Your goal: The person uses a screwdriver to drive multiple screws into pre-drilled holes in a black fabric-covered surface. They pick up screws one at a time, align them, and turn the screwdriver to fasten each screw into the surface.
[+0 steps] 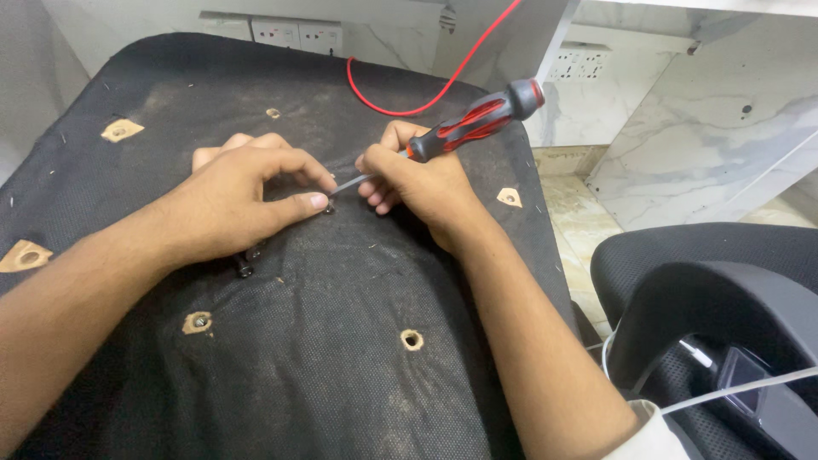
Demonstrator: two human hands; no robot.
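My right hand (422, 175) grips a screwdriver (477, 123) with a red and black handle; its metal shaft slants down to the left toward a small screw (329, 209) in the black fabric underside of a chair seat (341, 358). My left hand (247, 192) rests on the fabric, and its thumb and forefinger pinch at that screw right by the shaft's tip. Two dark loose screws (247, 262) lie on the fabric just below my left wrist.
Several holes (411, 340) ringed with bare wood pierce the fabric. A red cable (400, 98) loops behind the seat near white wall sockets (298, 34). A black chair part (707, 298) with a white cable sits at the right, over a marble floor.
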